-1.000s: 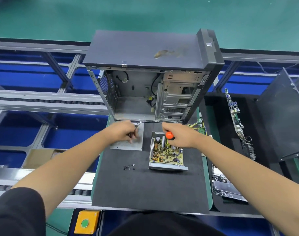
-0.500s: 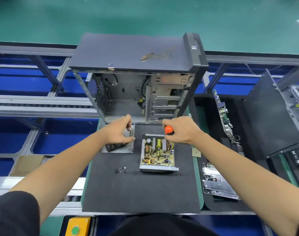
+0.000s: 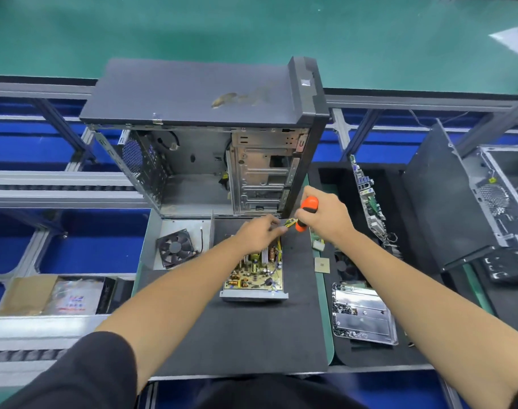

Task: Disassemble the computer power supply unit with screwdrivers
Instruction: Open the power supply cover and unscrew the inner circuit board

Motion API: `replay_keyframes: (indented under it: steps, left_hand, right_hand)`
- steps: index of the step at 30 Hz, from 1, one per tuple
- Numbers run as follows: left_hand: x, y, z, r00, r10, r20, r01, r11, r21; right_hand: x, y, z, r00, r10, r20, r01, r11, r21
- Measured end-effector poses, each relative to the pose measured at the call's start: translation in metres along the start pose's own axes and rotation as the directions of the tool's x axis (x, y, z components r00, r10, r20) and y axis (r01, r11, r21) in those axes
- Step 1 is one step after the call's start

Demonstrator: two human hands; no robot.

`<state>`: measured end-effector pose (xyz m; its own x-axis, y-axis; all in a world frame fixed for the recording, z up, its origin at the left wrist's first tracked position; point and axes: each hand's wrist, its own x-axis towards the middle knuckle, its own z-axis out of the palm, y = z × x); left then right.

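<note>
The opened power supply (image 3: 256, 276) lies on the black mat (image 3: 240, 335), its yellow circuit board showing in a metal tray. My left hand (image 3: 259, 234) is over the board's far end and pinches a bundle of yellow wires (image 3: 290, 222). My right hand (image 3: 325, 216) grips an orange-handled screwdriver (image 3: 308, 206) just right of that bundle. The supply's metal cover (image 3: 181, 228) lies turned over at the mat's left, with its black fan (image 3: 176, 247) facing up.
An empty computer case (image 3: 204, 137) stands open behind the mat. On the right lie a motherboard (image 3: 370, 202) on edge, a silver tray of screws (image 3: 361, 315), a small chip (image 3: 322, 264) and a dark side panel (image 3: 446, 208). Conveyor rails (image 3: 60, 184) run left.
My left hand let go of the metal cover, now turned over with its fan up, and moved right onto the wires. My right hand rose with the screwdriver. The camera view shifted.
</note>
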<state>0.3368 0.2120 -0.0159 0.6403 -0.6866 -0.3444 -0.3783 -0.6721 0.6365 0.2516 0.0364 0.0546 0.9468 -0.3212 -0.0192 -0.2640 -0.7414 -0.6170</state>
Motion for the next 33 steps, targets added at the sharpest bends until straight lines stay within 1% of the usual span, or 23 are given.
replay_keyframes:
  steps: [2,5,7,9,12,15,19,23,25,27,29,33]
  left_hand:
    - [0.009,0.007,0.006,0.997,-0.062,0.042,0.066,0.991,-0.114]
    - [0.019,0.006,0.01,0.993,-0.121,0.011,0.12,0.951,-0.285]
    - [0.018,0.003,0.01,0.992,-0.124,0.017,0.121,0.917,-0.381]
    - [0.013,0.002,0.008,0.996,-0.086,0.029,0.09,0.889,-0.448]
    - [0.007,0.001,0.003,0.998,-0.036,0.044,0.051,0.907,-0.419]
    - [0.006,-0.003,0.002,1.0,-0.02,0.005,0.02,0.92,-0.393]
    - [0.003,-0.004,0.005,0.999,-0.005,-0.047,-0.015,0.914,-0.405]
    - [0.002,-0.006,0.001,0.997,0.073,-0.033,-0.08,0.934,-0.349]
    - [0.001,-0.004,-0.001,0.997,0.074,-0.033,-0.081,0.946,-0.313]
    - [0.001,-0.003,0.0,0.996,0.048,-0.072,-0.066,0.961,-0.269]
    - [0.0,-0.002,0.001,0.994,0.042,-0.1,-0.069,0.956,-0.287]
    - [0.002,-0.001,-0.004,0.993,0.104,-0.062,-0.119,0.943,-0.312]
  right_hand:
    - [-0.001,0.007,-0.002,0.999,0.03,-0.012,-0.03,0.999,0.02]
    - [-0.002,0.016,-0.006,0.997,0.074,-0.026,-0.072,0.995,0.069]
    - [-0.003,0.022,-0.008,0.995,0.098,-0.015,-0.095,0.989,0.11]
    - [-0.004,0.027,-0.008,0.994,0.111,0.008,-0.111,0.984,0.138]
    - [-0.006,0.035,-0.007,0.992,0.123,0.026,-0.126,0.977,0.173]
    - [-0.004,0.037,-0.004,0.993,0.09,0.082,-0.107,0.965,0.24]
    - [0.0,0.038,0.0,0.989,0.052,0.141,-0.098,0.935,0.342]
    - [-0.001,0.036,0.004,0.991,0.001,0.133,-0.047,0.937,0.345]
    - [-0.001,0.033,0.005,0.991,-0.016,0.13,-0.03,0.939,0.343]
    - [-0.002,0.03,0.005,0.99,-0.039,0.137,-0.01,0.94,0.34]
    - [-0.002,0.026,0.006,0.988,-0.06,0.145,0.01,0.947,0.322]
    - [0.0,0.021,0.007,0.984,-0.086,0.158,0.038,0.958,0.284]
